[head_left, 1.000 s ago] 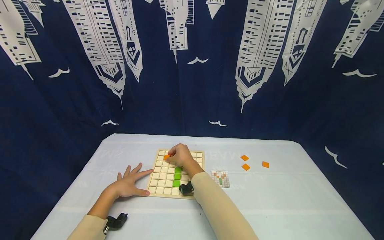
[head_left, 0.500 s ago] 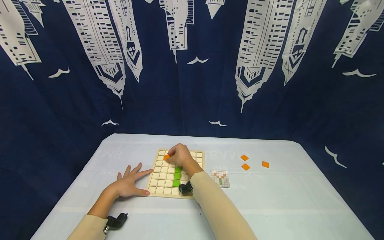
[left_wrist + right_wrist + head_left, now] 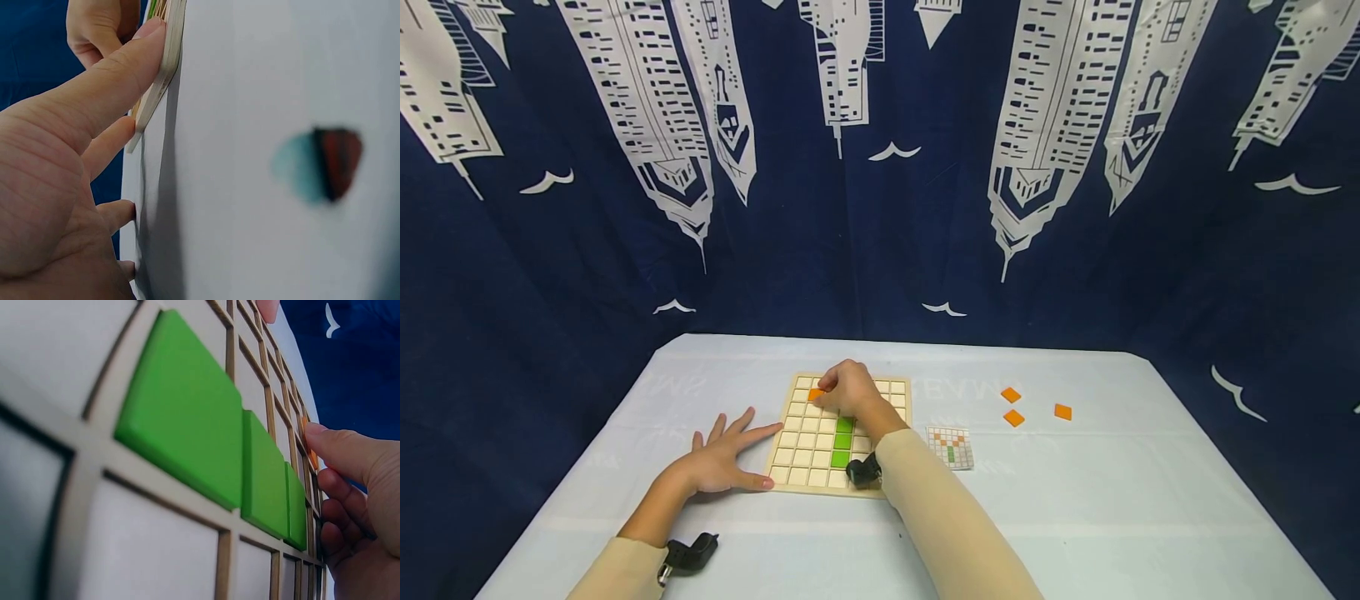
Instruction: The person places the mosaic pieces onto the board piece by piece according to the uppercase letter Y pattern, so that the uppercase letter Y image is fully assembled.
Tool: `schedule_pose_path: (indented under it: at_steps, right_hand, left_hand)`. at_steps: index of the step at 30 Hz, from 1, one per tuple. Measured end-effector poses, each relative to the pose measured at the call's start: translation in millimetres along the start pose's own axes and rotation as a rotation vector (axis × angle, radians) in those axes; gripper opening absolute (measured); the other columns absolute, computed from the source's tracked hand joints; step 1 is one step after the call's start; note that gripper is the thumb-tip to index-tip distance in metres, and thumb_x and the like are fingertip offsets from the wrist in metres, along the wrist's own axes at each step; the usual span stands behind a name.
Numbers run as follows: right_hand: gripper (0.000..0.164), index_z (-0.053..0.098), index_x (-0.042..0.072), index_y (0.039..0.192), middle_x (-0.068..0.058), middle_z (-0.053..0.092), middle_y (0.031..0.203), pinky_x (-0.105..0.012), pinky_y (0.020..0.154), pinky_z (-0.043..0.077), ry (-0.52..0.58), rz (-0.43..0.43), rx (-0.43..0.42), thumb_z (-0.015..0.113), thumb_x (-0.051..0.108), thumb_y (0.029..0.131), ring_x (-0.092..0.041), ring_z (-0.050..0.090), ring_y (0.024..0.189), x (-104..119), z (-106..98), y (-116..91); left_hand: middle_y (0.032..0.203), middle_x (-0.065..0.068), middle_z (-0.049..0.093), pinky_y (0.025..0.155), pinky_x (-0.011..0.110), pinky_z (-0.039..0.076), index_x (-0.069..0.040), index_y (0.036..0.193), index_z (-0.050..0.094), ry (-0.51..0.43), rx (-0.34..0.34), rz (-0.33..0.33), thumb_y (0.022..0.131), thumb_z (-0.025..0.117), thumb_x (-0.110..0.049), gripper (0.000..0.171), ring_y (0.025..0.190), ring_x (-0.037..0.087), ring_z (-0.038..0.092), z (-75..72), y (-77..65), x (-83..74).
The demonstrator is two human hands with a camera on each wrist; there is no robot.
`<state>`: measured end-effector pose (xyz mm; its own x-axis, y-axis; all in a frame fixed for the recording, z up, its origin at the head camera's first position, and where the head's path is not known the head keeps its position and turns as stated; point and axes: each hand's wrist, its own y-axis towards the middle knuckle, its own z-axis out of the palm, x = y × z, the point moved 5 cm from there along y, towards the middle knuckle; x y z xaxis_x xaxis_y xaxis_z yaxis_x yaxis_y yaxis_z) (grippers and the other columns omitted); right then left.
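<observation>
A wooden grid board (image 3: 801, 458) lies on the white table, with three green square tiles (image 3: 841, 458) in one column. My right hand (image 3: 853, 390) reaches over its far part and pinches an orange square tile (image 3: 816, 393) at a cell near the far left corner. In the right wrist view the thumb presses on that orange tile (image 3: 310, 444), beyond the green tiles (image 3: 181, 412). My left hand (image 3: 718, 462) is spread flat beside the board, its thumb and forefinger touching the left edge. The left wrist view shows the thumb on the board's rim (image 3: 169, 62).
Three loose orange tiles (image 3: 1013, 418) lie on the table to the right. A small card (image 3: 951, 448) printed with a coloured grid pattern lies just right of the board. Behind the table hangs a dark blue curtain (image 3: 880, 250) with white building prints.
</observation>
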<state>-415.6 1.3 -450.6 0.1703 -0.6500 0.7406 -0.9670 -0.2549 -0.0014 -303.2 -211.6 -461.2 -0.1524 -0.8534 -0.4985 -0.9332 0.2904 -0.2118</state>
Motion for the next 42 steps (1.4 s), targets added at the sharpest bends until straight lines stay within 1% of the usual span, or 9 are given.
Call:
schedule_pose_path:
  at_steps: [3, 7, 10, 16, 24, 31, 36, 42]
  right_hand:
    - [0.024, 0.080, 0.012, 0.104, 0.000, 0.073, 0.098, -0.029, 0.084, 0.058, 0.021, -0.007, -0.002, 0.088, 0.018, 0.082, -0.014, 0.066, 0.090, -1.3, -2.0, -0.8]
    - [0.027, 0.080, 0.009, 0.106, -0.002, 0.076, 0.098, -0.031, 0.087, 0.058, 0.057, -0.041, -0.015, 0.088, 0.017, 0.082, -0.016, 0.069, 0.091, -3.6, -7.5, -2.4]
    - [0.026, 0.080, 0.008, 0.106, -0.003, 0.077, 0.096, -0.031, 0.084, 0.058, 0.072, -0.062, -0.022, 0.087, 0.018, 0.083, -0.016, 0.069, 0.089, -5.3, -12.4, -4.8]
    - [0.021, 0.081, 0.010, 0.105, -0.002, 0.073, 0.094, -0.029, 0.078, 0.055, 0.078, -0.067, -0.037, 0.084, 0.018, 0.086, -0.014, 0.063, 0.084, -8.2, -21.6, -10.7]
    - [0.024, 0.081, 0.009, 0.108, -0.004, 0.074, 0.096, -0.026, 0.068, 0.050, 0.080, -0.105, -0.063, 0.083, 0.019, 0.087, -0.014, 0.060, 0.081, -12.6, -34.9, -18.3]
    - [0.026, 0.080, 0.009, 0.108, -0.003, 0.074, 0.098, -0.026, 0.071, 0.051, 0.112, -0.113, -0.100, 0.084, 0.021, 0.086, -0.015, 0.059, 0.084, -20.8, -51.0, -30.5]
    - [0.025, 0.081, 0.008, 0.106, -0.004, 0.076, 0.098, -0.027, 0.072, 0.052, 0.140, -0.122, -0.145, 0.085, 0.020, 0.085, -0.015, 0.061, 0.084, -26.0, -64.3, -41.7]
    - [0.024, 0.081, 0.007, 0.104, -0.004, 0.077, 0.097, -0.028, 0.072, 0.054, 0.144, -0.138, -0.205, 0.087, 0.019, 0.083, -0.014, 0.064, 0.083, -35.0, -78.7, -57.7]
  left_hand:
    - [0.170, 0.027, 0.011, 0.107, 0.087, -0.007, -0.030, 0.155, 0.046, -0.003, -0.002, 0.006, 0.069, 0.087, -0.058, 0.099, 0.151, 0.063, -0.008, -0.4, -0.1, 0.1]
    - [0.170, 0.027, 0.011, 0.107, 0.087, -0.006, -0.030, 0.155, 0.045, -0.001, -0.002, 0.010, 0.070, 0.087, -0.057, 0.098, 0.151, 0.063, -0.007, -0.7, -1.1, -1.3]
    - [0.170, 0.028, 0.011, 0.107, 0.088, -0.005, -0.030, 0.155, 0.046, 0.002, -0.004, 0.011, 0.071, 0.087, -0.056, 0.098, 0.151, 0.064, -0.007, -1.4, -2.0, -3.1]
    - [0.169, 0.028, 0.012, 0.107, 0.088, -0.004, -0.030, 0.155, 0.046, 0.014, -0.008, 0.005, 0.071, 0.088, -0.055, 0.097, 0.150, 0.065, -0.005, -1.8, -2.3, -4.2]
    - [0.169, 0.029, 0.013, 0.106, 0.089, -0.004, -0.028, 0.155, 0.046, 0.003, -0.012, 0.019, 0.070, 0.088, -0.054, 0.098, 0.150, 0.065, -0.005, -1.5, -2.8, -3.9]
    - [0.169, 0.029, 0.012, 0.106, 0.088, -0.005, -0.027, 0.155, 0.046, -0.003, -0.014, 0.019, 0.070, 0.089, -0.054, 0.099, 0.150, 0.065, -0.005, -0.9, -3.0, -4.2]
    - [0.169, 0.029, 0.013, 0.106, 0.088, -0.004, -0.027, 0.155, 0.046, 0.005, -0.019, 0.016, 0.069, 0.089, -0.054, 0.099, 0.150, 0.066, -0.005, -1.6, -2.9, -5.0]
    - [0.169, 0.029, 0.013, 0.107, 0.088, -0.005, -0.028, 0.155, 0.046, 0.009, -0.017, 0.004, 0.069, 0.089, -0.054, 0.099, 0.150, 0.065, -0.005, -1.4, -2.8, -4.9]
